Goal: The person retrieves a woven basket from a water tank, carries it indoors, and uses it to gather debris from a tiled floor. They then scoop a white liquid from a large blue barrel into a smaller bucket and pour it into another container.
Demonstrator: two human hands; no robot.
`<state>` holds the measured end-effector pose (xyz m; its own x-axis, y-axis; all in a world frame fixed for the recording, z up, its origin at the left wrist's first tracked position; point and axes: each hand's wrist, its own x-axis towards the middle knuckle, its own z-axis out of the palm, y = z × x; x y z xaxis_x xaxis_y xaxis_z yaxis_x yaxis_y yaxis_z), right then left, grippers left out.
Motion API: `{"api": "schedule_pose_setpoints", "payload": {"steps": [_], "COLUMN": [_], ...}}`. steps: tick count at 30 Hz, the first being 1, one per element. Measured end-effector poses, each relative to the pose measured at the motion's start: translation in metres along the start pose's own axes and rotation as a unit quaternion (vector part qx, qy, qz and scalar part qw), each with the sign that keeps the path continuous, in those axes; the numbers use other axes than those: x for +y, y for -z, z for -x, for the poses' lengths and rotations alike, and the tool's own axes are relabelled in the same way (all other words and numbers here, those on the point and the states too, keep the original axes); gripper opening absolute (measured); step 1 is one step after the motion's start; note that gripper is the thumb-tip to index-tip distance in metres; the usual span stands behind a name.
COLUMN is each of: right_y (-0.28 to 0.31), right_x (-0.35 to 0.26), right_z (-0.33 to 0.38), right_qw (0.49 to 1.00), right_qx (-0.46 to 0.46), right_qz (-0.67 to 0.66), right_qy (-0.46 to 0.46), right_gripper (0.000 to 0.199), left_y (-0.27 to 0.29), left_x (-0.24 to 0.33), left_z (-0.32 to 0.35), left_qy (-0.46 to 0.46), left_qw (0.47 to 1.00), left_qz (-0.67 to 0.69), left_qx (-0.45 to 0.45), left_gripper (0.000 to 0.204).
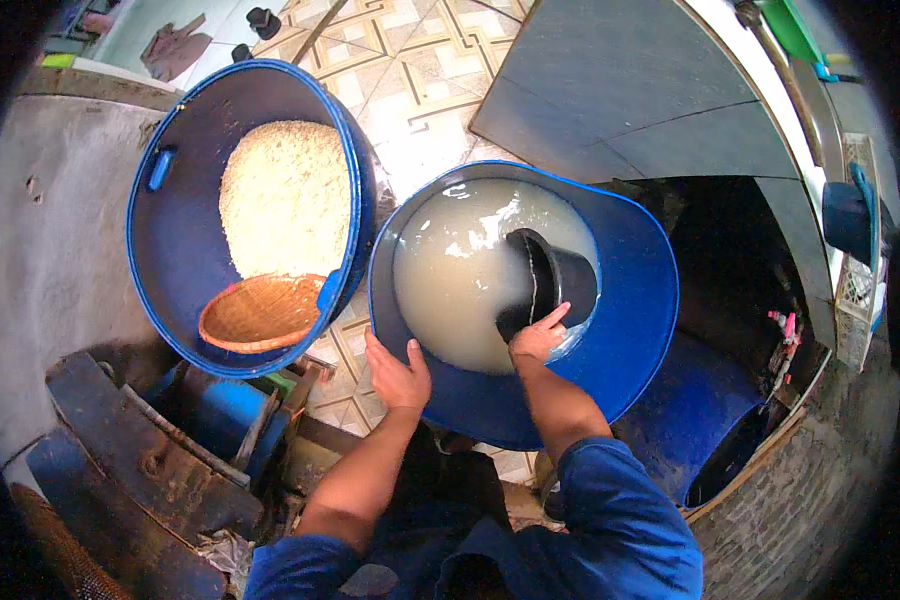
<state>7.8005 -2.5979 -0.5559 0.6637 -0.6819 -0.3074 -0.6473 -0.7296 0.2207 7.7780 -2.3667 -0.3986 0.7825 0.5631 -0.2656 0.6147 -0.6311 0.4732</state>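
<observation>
Straight ahead stands a large blue tub [625, 260] with cloudy whitish liquid [450, 260] in it. A black bucket [573, 280] lies tilted in that liquid, its mouth toward the left and partly under the surface. My right hand [538, 338] grips the bucket at its near side, with the index finger stretched along it. At the tub's near left rim rests my left hand [398, 375], fingers extended and thumb apart, holding nothing.
To the left, a second blue tub [180, 260] contains a heap of pale, grainy material [285, 200] and a shallow woven basket [260, 315]. Dark wooden and metal equipment [150, 440] sits at lower left. A grey panel [620, 90] and a blue drum [690, 410] flank the right side.
</observation>
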Motion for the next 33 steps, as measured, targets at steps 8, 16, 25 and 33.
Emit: {"api": "schedule_pose_setpoints", "payload": {"steps": [8,16,25,33], "right_y": [-0.009,0.009,0.029,0.139], "right_x": [-0.046,-0.061,-0.049,0.023], "right_z": [0.004,-0.003,0.010,0.027], "right_qw": [0.997,0.968,0.928,0.843], "right_qx": [-0.067,-0.175,-0.202,-0.308], "right_qz": [-0.035,-0.176,-0.276,-0.434], "right_qy": [0.023,-0.042,0.149,0.084], "right_gripper": [0.101,0.119,0.039,0.038], "left_y": [0.003,0.003,-0.003,-0.007], "left_x": [0.002,0.001,-0.005,-0.011], "left_z": [-0.001,0.001,0.004,0.005], "left_qy": [0.000,-0.004,-0.038,-0.025], "left_qw": [1.000,1.000,0.999,0.999], "left_qz": [0.008,0.017,0.008,0.011], "left_qx": [-0.007,-0.014,0.026,0.027], "left_gripper": [0.078,0.076,0.075,0.073]}}
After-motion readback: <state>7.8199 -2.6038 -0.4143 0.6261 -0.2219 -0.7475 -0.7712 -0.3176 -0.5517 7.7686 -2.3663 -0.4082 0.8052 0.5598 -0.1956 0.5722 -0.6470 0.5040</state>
